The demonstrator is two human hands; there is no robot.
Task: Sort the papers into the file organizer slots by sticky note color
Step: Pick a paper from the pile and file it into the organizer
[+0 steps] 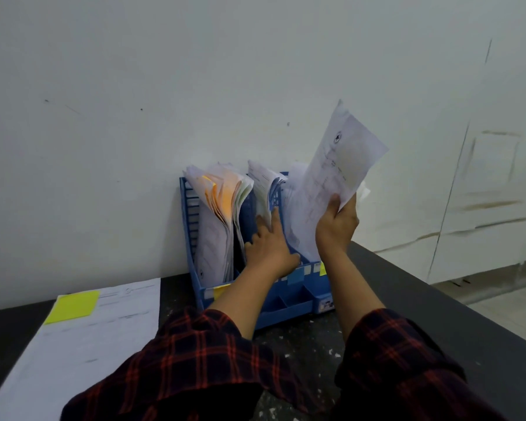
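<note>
A blue file organizer (pixel 192 226) stands against the wall, with three upright slots full of white papers. Colored sticky labels sit on its front: yellow (pixel 220 290), blue (pixel 295 278) and yellow-green (pixel 323 269). My right hand (pixel 336 226) grips a white printed sheet (pixel 337 171) by its lower edge, tilted over the right slot. My left hand (pixel 269 247) reaches into the middle slot, index finger stretched out against the papers (pixel 263 183) there. On the table at left lies a paper stack (pixel 104 323) topped by a yellow sticky note (pixel 73 306).
The dark table (pixel 438 299) ends in an edge at the right, with pale floor beyond. A white wall stands directly behind the organizer. The left slot's papers (pixel 222 202) curl forward, showing orange notes.
</note>
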